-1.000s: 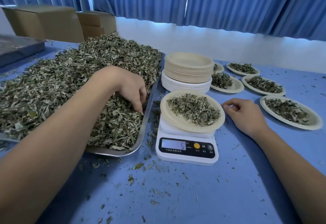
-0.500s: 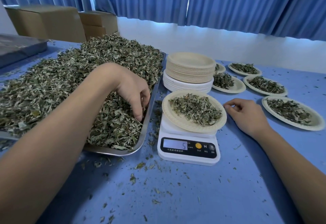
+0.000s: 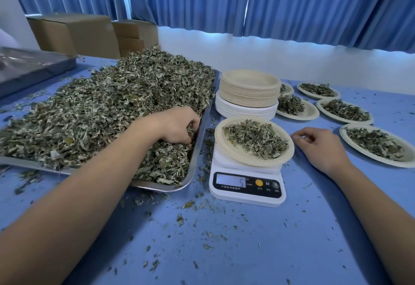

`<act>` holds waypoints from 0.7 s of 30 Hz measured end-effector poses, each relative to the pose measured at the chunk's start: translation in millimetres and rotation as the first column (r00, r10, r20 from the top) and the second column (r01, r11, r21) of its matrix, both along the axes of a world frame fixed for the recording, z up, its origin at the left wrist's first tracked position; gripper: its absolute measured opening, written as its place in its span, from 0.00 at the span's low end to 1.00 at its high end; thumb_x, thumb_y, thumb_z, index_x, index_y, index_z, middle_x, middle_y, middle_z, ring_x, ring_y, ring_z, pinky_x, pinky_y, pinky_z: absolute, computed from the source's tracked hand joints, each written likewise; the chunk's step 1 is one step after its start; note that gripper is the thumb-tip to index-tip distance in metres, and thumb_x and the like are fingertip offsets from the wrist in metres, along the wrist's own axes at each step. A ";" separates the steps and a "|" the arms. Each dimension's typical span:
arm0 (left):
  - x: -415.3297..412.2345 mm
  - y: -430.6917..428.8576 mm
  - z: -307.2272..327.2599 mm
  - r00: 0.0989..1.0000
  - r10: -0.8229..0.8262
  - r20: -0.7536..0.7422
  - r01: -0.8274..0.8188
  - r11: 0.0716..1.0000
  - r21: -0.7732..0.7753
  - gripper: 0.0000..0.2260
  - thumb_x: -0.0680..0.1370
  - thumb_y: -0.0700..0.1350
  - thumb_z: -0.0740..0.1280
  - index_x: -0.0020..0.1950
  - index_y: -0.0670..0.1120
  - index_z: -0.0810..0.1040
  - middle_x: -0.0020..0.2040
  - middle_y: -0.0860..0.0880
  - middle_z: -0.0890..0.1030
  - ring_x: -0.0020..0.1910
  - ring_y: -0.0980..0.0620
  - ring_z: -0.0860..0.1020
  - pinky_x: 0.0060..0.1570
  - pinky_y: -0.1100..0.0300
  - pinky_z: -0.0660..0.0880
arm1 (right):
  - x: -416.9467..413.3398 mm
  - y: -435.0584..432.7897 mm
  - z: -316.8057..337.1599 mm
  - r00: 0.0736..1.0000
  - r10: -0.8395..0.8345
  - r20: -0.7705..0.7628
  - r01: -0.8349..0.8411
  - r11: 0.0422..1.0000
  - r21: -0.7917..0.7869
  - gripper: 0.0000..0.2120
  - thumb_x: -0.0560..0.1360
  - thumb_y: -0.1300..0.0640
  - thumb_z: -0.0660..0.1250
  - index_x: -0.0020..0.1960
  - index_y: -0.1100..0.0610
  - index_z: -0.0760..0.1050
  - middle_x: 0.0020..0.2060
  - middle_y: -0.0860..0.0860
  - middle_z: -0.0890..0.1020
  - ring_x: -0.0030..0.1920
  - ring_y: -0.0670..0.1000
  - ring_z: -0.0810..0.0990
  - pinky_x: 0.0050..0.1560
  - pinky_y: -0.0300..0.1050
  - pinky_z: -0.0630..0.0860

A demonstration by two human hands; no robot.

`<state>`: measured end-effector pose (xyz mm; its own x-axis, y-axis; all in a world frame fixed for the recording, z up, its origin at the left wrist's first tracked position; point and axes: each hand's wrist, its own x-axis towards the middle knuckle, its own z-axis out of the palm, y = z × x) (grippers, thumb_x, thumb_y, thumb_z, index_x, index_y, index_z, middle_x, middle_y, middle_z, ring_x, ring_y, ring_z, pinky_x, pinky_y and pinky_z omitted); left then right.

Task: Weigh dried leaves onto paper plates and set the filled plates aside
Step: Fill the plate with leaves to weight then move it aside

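Note:
A large heap of dried leaves [image 3: 107, 109] fills a steel tray [image 3: 197, 150] on the left. My left hand [image 3: 177, 125] is dug into the heap near the tray's right rim, fingers curled round a pinch of leaves. A paper plate [image 3: 235, 156] holding leaves sits on a white digital scale [image 3: 247, 186] whose display reads 5. My right hand [image 3: 318, 147] rests on the blue table just right of that plate, fingers loosely curled, holding nothing. Several filled plates [image 3: 377, 145] lie to the right.
A stack of unused paper plates [image 3: 247, 96] stands behind the scale. Cardboard boxes [image 3: 76, 33] and a second steel tray [image 3: 33, 67] sit at the back left. Leaf crumbs litter the blue table [image 3: 224, 239]. Blue curtains hang behind.
My left hand has closed its fingers into the leaves at the tray's right edge. My right hand and the plate on the scale have stayed put.

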<state>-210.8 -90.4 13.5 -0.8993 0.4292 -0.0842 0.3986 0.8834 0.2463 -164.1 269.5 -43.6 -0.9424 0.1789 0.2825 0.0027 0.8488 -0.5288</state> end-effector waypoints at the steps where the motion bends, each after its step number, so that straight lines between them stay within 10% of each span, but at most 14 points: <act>1: 0.3 0.8 -0.7 0.999 0.032 -0.033 -0.030 0.998 0.054 0.12 0.73 0.37 0.74 0.41 0.52 0.75 0.44 0.47 0.81 0.39 0.49 0.80 0.39 0.52 0.79 | 0.6 -0.1 0.3 1.000 0.002 -0.001 -0.002 1.000 -0.001 0.07 0.81 0.53 0.68 0.47 0.48 0.84 0.30 0.54 0.82 0.35 0.52 0.79 0.36 0.47 0.73; 9: 3.8 4.2 4.3 0.831 0.368 -0.417 -0.241 0.914 0.326 0.06 0.77 0.43 0.72 0.48 0.54 0.81 0.46 0.51 0.81 0.43 0.46 0.77 0.43 0.53 0.75 | 2.5 -0.6 1.3 1.000 -0.004 0.003 0.004 1.000 0.002 0.07 0.81 0.54 0.67 0.47 0.49 0.84 0.28 0.53 0.80 0.33 0.51 0.77 0.33 0.46 0.70; 21: 18.2 20.9 26.1 0.861 0.359 -0.359 -0.119 0.830 0.544 0.04 0.75 0.41 0.75 0.46 0.50 0.84 0.40 0.55 0.82 0.39 0.57 0.79 0.41 0.66 0.72 | 2.6 -0.9 1.9 1.000 -0.004 0.001 0.004 1.000 -0.020 0.08 0.80 0.54 0.67 0.46 0.47 0.84 0.30 0.55 0.81 0.34 0.54 0.78 0.38 0.50 0.76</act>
<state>-192.6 -69.5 39.6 -0.8673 0.0691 0.4929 0.3596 0.7718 0.5245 -161.5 268.6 -41.7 -0.9419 0.1884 0.2780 0.0067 0.8382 -0.5453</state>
